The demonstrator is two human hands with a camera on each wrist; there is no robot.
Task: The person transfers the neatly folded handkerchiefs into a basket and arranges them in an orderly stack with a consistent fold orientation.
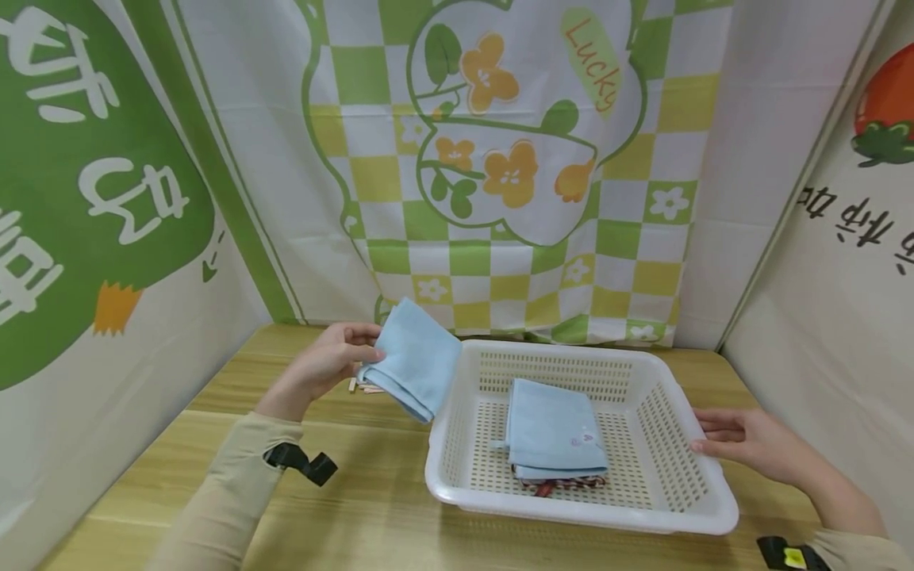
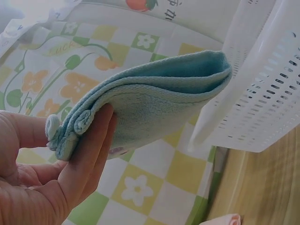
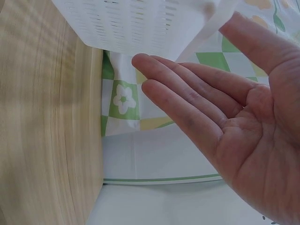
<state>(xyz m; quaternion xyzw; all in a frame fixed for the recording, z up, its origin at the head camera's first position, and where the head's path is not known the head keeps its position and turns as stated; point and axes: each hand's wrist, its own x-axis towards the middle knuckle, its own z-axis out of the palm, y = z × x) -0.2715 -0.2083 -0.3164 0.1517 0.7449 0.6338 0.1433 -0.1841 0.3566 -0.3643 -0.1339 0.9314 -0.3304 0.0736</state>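
Note:
A folded light-blue towel (image 1: 417, 357) is pinched between the thumb and fingers of my left hand (image 1: 330, 361), raised beside the left rim of a white plastic basket (image 1: 585, 519). The left wrist view shows the folded layers of this towel (image 2: 154, 89) edge-on, gripped at one end. Inside the basket lies another folded blue towel (image 1: 553, 428) with small printed marks, on top of a dark patterned cloth (image 1: 564, 484) that is mostly hidden. My right hand (image 1: 757, 444) touches the basket's right side with nearly straight fingers (image 3: 183, 103), the thumb at the rim.
A wooden table (image 1: 343, 492) carries the basket. Behind the left hand, a pale pinkish cloth (image 1: 367, 388) lies partly hidden on the table. A checked curtain (image 1: 514, 270) hangs at the back, and printed sheets (image 1: 842, 317) close off both sides.

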